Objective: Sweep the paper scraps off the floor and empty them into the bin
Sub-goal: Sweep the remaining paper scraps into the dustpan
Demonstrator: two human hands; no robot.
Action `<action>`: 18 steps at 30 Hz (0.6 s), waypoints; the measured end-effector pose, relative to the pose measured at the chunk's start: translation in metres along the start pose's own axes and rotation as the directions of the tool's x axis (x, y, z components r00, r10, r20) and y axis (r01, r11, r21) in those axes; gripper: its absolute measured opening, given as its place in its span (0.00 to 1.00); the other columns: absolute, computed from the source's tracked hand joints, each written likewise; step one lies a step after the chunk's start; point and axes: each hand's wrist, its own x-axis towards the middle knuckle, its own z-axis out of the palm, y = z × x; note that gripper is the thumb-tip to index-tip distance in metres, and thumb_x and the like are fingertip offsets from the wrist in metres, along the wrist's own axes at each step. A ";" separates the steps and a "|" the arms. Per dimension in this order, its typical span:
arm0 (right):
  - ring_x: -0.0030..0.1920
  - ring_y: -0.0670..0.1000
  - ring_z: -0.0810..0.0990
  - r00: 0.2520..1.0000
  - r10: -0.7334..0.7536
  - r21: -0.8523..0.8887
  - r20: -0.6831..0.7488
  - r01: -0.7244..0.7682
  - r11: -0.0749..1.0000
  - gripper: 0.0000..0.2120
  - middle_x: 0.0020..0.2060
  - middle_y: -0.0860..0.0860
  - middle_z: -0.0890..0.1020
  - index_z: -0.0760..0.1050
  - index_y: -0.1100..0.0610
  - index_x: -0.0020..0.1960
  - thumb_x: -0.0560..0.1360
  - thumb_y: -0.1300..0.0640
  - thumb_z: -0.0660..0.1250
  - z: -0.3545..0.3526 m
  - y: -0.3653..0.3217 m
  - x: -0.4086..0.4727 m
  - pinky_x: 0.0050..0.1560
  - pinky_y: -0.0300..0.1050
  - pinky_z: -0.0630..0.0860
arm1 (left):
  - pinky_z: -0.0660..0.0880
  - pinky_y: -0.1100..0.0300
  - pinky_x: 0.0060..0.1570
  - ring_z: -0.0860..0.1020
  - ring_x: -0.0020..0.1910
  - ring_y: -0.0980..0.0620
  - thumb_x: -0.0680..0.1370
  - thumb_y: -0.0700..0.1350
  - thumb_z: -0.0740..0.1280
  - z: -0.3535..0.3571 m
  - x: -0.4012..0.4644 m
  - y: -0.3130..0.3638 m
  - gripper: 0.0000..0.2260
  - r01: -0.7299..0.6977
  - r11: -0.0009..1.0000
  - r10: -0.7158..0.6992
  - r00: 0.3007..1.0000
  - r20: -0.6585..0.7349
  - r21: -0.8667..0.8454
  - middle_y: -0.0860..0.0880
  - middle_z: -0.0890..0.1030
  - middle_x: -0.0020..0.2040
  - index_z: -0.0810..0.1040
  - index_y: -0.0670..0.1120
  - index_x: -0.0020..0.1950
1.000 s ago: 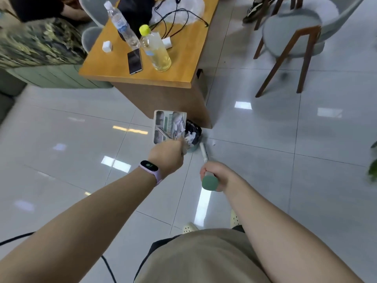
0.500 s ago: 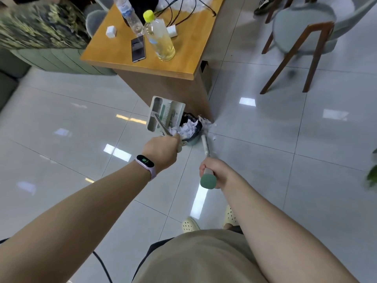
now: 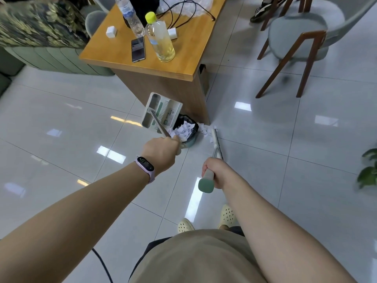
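Just above the middle of the frame, the left hand (image 3: 161, 153) is curled round the slim metal handle of the dustpan (image 3: 163, 113), which is tipped up over the small dark-lined bin (image 3: 188, 127) standing on the floor against the foot of the wooden counter (image 3: 142, 64). The paper scraps (image 3: 183, 130) sit heaped white in the mouth of the bin, and a few more (image 3: 205, 129) lie on the tiles just to its right, beside the broom (image 3: 214, 146) head. The right hand (image 3: 216, 172) is wrapped round the broom's green grip, slightly right of centre, with the shaft slanting up the frame toward those stray pieces. The scraps look crumpled and very light, so they probably flutter or cling rather than drop cleanly; a slow tilt and a gentle tap of the pan would likely serve better than a shake, which could scatter them over the rim. The heap already stands about level with the rim, so more pieces may well slide off. The dustpan seems to be thin, rigid plastic, light enough for one hand, and its long handle gives leverage best controlled near the top, where the left hand now holds it. The broom appears equally light and stiff; short strokes from the padded grip should gather the leftovers on the glossy, slippery-looking tiles.
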 end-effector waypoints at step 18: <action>0.23 0.51 0.66 0.999 0.034 -0.090 0.039 -0.031 0.995 0.11 0.23 0.52 0.69 0.64 0.58 0.31 0.70 0.68 0.54 0.044 0.020 -0.001 0.23 0.31 0.63 | 0.74 0.52 0.36 0.77 0.38 0.37 0.80 0.44 0.60 0.020 -0.053 -0.093 0.16 0.318 0.856 -0.424 0.883 -0.202 -0.407 0.42 0.79 0.42 0.73 0.51 0.67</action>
